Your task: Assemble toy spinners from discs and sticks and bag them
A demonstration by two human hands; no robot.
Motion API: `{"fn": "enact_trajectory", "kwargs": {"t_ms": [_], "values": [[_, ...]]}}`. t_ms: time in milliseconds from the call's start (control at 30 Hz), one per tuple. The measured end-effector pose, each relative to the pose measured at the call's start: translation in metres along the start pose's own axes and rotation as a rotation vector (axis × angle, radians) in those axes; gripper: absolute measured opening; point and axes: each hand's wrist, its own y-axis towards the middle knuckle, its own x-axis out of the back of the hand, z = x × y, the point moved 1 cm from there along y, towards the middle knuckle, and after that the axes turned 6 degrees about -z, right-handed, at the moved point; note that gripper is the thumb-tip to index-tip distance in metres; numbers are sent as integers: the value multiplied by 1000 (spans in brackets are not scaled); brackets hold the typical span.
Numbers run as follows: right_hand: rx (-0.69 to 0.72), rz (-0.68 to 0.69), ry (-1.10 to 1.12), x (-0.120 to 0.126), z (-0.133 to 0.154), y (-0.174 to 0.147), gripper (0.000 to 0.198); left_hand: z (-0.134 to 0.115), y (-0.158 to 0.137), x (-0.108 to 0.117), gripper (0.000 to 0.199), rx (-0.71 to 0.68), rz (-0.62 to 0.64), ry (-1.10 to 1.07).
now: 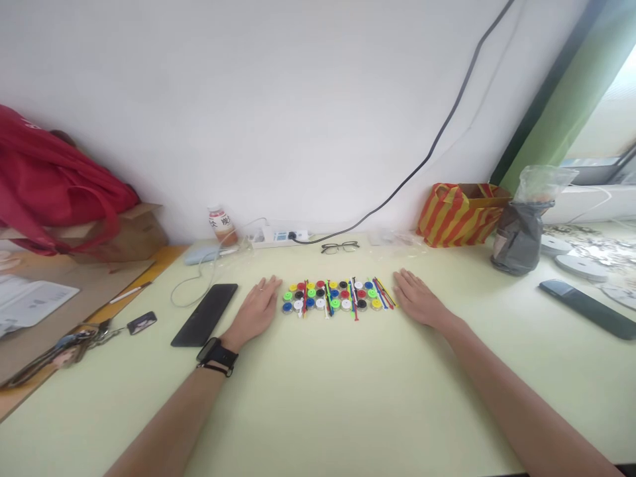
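Rows of small round discs (311, 293) in blue, green, red, yellow, white and black lie at the middle of the table. Thin coloured plastic sticks (383, 293) are laid in bunches between and beside the discs. My left hand (256, 309) rests flat, just left of the rows, with its fingers stretched forward and nothing in it. On the other side my right hand (420, 299) also lies flat near the rightmost sticks, holding nothing. What exactly the discs are is too small to tell.
A black tablet-like slab (204, 315) lies left of my left hand. Behind are eyeglasses (340, 247), a power strip (281, 238) and a drink bottle (222, 226). A striped bag (462, 215), a grey bag (518, 238) and a dark phone-like object (589, 309) are at right.
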Motion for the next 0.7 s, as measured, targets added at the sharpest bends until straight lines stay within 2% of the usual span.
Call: {"fn": "enact_trajectory", "kwargs": {"t_ms": [267, 700], "values": [[70, 20, -59, -3, -5, -1, 68, -4, -1, 3, 58, -36, 21, 47], [72, 41, -56, -3, -8, 0, 69, -5, -2, 3, 59, -54, 15, 44]]}}
